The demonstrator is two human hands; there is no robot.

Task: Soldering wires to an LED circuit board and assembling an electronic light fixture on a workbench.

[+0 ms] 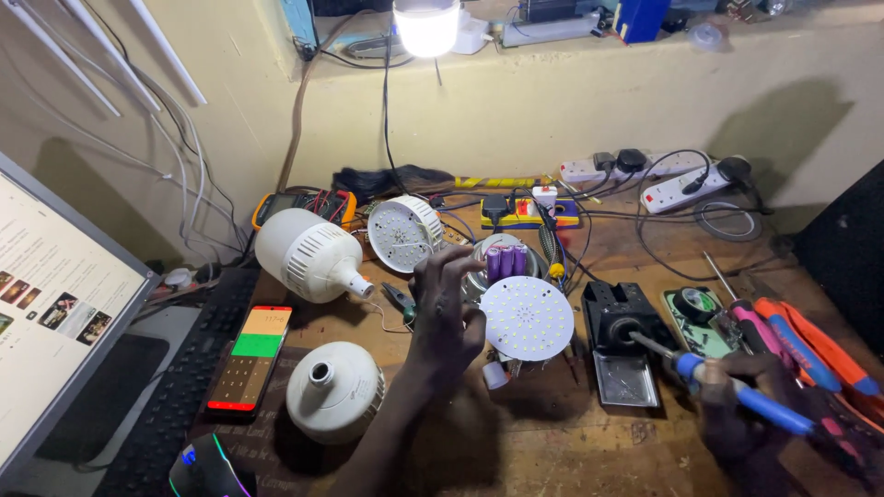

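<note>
Both my hands work over a cluttered wooden surface [552, 442].
My right hand [746, 405] grips a blue-handled soldering iron [737, 391]; my left hand [447, 313], fingers loosely spread, touches a round white LED board [528, 318] mid-surface.

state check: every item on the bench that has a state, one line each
lamp: lit
monitor: on
phone: screen on, lying flat
soldering iron: held in right hand, tip in its stand
round LED board: off its housing, unlit, touched by left hand
two white bulb housings: opened, lying loose
mouse: glowing
</note>
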